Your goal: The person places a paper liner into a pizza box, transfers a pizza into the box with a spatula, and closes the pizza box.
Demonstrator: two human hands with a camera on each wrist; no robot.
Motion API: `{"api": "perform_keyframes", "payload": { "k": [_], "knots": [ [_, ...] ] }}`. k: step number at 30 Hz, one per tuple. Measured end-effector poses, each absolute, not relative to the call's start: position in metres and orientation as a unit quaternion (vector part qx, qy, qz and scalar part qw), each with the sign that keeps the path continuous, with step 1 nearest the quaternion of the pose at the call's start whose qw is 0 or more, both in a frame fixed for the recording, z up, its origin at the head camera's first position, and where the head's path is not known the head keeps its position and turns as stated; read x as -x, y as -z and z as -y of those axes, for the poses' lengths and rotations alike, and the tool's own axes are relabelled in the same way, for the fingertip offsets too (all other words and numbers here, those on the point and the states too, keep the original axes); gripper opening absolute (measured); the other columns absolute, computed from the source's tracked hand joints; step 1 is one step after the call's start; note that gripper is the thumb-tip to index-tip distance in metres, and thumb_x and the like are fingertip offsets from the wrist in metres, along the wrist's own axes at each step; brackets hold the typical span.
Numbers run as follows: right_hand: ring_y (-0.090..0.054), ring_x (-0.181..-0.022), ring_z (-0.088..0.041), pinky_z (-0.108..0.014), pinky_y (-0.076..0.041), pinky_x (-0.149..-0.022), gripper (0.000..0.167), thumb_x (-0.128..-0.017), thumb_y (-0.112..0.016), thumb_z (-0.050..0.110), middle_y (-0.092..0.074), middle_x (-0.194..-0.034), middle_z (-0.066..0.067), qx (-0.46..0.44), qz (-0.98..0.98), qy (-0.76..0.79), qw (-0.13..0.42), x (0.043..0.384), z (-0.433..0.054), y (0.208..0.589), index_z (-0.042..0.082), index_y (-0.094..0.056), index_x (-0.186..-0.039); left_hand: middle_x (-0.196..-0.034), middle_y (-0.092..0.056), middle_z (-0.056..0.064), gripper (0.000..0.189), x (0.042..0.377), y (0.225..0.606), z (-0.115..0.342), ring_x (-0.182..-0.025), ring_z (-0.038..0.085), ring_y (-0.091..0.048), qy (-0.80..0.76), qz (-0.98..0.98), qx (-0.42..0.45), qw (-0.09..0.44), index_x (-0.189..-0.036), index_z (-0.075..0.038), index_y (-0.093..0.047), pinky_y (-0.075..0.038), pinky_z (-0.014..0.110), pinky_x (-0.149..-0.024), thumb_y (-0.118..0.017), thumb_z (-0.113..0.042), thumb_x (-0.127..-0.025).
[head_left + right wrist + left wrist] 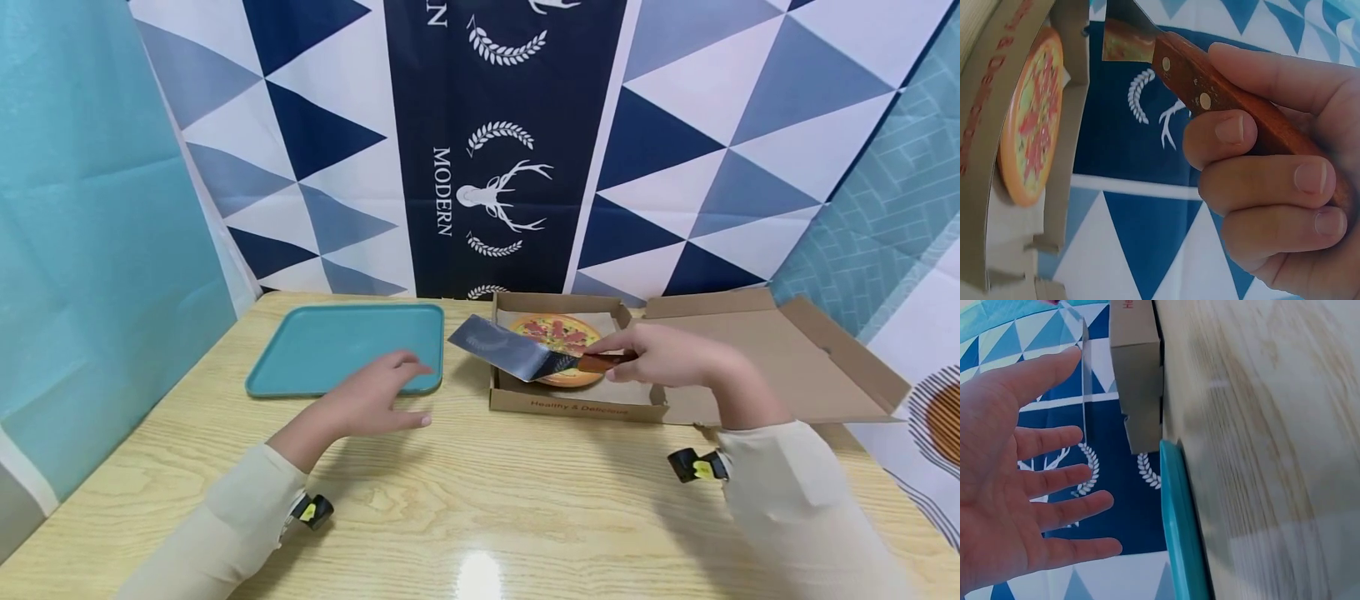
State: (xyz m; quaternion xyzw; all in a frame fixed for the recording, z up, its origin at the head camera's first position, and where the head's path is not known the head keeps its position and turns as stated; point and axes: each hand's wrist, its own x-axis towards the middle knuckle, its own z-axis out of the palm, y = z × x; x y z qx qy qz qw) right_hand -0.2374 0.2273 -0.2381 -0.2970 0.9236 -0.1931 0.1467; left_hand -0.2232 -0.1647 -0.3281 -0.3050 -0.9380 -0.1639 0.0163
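Observation:
My right hand [663, 354] grips the wooden handle [1241, 103] of a metal spatula [501, 346], fingers curled around it. The flat blade points left and overlaps the pizza [558, 333] in the head view. That round pizza, with red and green toppings, lies inside an open cardboard box [577, 407]; the right wrist view shows the pizza [1032, 119] on the box floor, apart from the blade. Over the table, near the front edge of a teal tray [345, 346], my left hand [367, 400] holds nothing, its fingers spread in the left wrist view.
The box lid [765, 358] lies folded back to the right, near the table's right side. A wooden table [480, 492] runs under everything, with a patterned cloth [495, 142] hanging behind it. Teal cloth [90, 233] covers the left side.

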Motion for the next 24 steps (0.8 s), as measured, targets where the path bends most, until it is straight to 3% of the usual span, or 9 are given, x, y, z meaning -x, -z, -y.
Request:
{"api": "perform_keyframes", "payload": {
  "k": [4, 5, 8, 11, 13, 20, 24],
  "knots": [
    [-0.054, -0.090, -0.020, -0.035, -0.044, -0.073, 0.045, -0.095, -0.061, 0.014, -0.059, -0.128, -0.015, 0.307, -0.923, 0.181, 0.148, 0.243, -0.210, 0.238, 0.003, -0.055, -0.138, -0.144, -0.043, 0.018, 0.065, 0.218, 0.326, 0.174, -0.130, 0.037, -0.043, 0.164, 0.941, 0.294, 0.022, -0.141, -0.008, -0.050, -0.039, 0.054, -0.104, -0.071, -0.040, -0.088],
    [-0.054, -0.088, -0.020, -0.035, -0.045, -0.073, 0.045, -0.095, -0.061, 0.013, -0.056, -0.133, -0.015, 0.305, -0.922, 0.182, 0.151, 0.245, -0.206, 0.239, 0.004, -0.054, -0.139, -0.144, -0.043, 0.018, 0.065, 0.218, 0.325, 0.176, -0.130, 0.037, -0.043, 0.166, 0.942, 0.291, 0.025, -0.141, -0.008, -0.051, -0.039, 0.054, -0.103, -0.071, -0.040, -0.088],
    [-0.053, -0.075, -0.016, -0.031, -0.046, -0.064, 0.046, -0.096, -0.060, 0.013, -0.059, -0.123, -0.014, 0.298, -0.921, 0.185, 0.168, 0.250, -0.190, 0.239, 0.006, -0.053, -0.140, -0.143, -0.043, 0.019, 0.064, 0.216, 0.322, 0.182, -0.130, 0.038, -0.043, 0.168, 0.943, 0.286, 0.032, -0.140, -0.006, -0.051, -0.039, 0.055, -0.103, -0.071, -0.039, -0.089],
    [-0.040, -0.054, -0.013, -0.027, -0.039, -0.051, 0.042, -0.096, -0.061, 0.012, -0.057, -0.101, -0.010, 0.290, -0.920, 0.191, 0.181, 0.255, -0.175, 0.243, 0.007, -0.057, -0.137, -0.143, -0.043, 0.020, 0.063, 0.217, 0.320, 0.186, -0.130, 0.039, -0.042, 0.170, 0.943, 0.284, 0.038, -0.140, -0.004, -0.050, -0.039, 0.055, -0.103, -0.071, -0.037, -0.089],
    [-0.044, -0.058, -0.013, -0.027, -0.039, -0.055, 0.038, -0.095, -0.062, 0.012, -0.058, -0.094, -0.007, 0.301, -0.920, 0.182, 0.173, 0.259, -0.165, 0.246, 0.007, -0.061, -0.132, -0.142, -0.043, 0.020, 0.063, 0.218, 0.319, 0.189, -0.130, 0.039, -0.043, 0.172, 0.943, 0.282, 0.041, -0.139, -0.003, -0.051, -0.039, 0.056, -0.103, -0.071, -0.035, -0.090],
    [-0.054, -0.087, -0.017, -0.035, -0.044, -0.079, 0.031, -0.091, -0.065, 0.012, -0.065, -0.100, 0.001, 0.338, -0.918, 0.165, 0.121, 0.270, -0.131, 0.266, 0.011, -0.068, -0.122, -0.141, -0.045, 0.021, 0.064, 0.220, 0.316, 0.196, -0.128, 0.040, -0.044, 0.181, 0.944, 0.270, 0.056, -0.139, -0.001, -0.051, -0.040, 0.056, -0.101, -0.073, -0.033, -0.088],
    [-0.055, -0.083, -0.017, -0.032, -0.044, -0.074, 0.034, -0.090, -0.066, 0.010, -0.066, -0.101, -0.001, 0.314, -0.919, 0.204, 0.125, 0.272, -0.109, 0.278, 0.007, -0.067, -0.124, -0.142, -0.044, 0.023, 0.065, 0.220, 0.314, 0.198, -0.130, 0.041, -0.042, 0.185, 0.945, 0.265, 0.051, -0.140, -0.001, -0.050, -0.038, 0.057, -0.103, -0.073, -0.034, -0.089]
  ]
}}
